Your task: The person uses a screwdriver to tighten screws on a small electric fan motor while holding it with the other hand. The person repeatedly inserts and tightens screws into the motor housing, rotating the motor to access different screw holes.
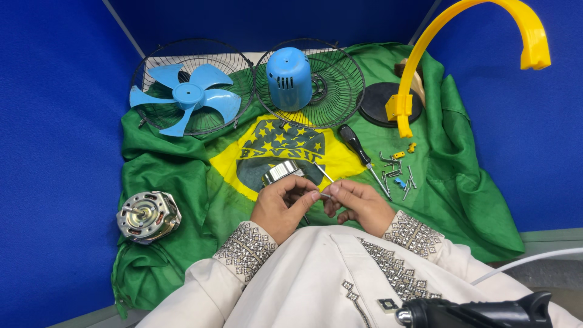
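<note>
My left hand (280, 203) and my right hand (357, 205) meet over the green cloth (182, 164), both pinching a small thin metal part (326, 195) between fingertips. A shiny round metal motor piece (282, 172) with a thin shaft (323, 173) lies just beyond my left hand; whether the hand touches it I cannot tell. A black-handled screwdriver (358, 149) lies just beyond my right hand. Both sleeves are cream with patterned cuffs.
A fan motor (147, 215) sits at the left. Blue fan blades (189, 97) rest in a wire grille (240, 64); a blue motor cover (289, 78) sits on a second grille (340, 91). Screws and small parts (398, 173), a black base (379, 103), a yellow arc (480, 24).
</note>
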